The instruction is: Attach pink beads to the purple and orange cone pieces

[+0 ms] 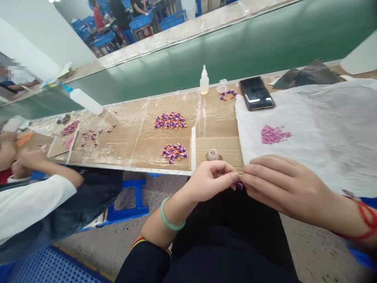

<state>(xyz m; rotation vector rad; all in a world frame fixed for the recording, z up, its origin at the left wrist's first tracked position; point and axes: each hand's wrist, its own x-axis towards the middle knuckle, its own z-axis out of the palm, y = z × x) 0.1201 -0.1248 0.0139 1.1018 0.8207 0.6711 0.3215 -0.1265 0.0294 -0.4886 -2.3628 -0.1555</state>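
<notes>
Dark clothing (232, 255) cut off below; half-hidden purple piece (239, 186) pinched by fingers of left hand (209, 180); right hand's (284, 186) grip hidden, cannot be told.

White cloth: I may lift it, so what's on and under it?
On the cloth: pink pieces and, at its far left corner, the phone, at least partly. The right hand hides some cloth; what lies underneath is covered.

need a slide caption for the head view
Left hand and right hand meet at a small purple piece, with pink bits on white cloth beyond.
</notes>
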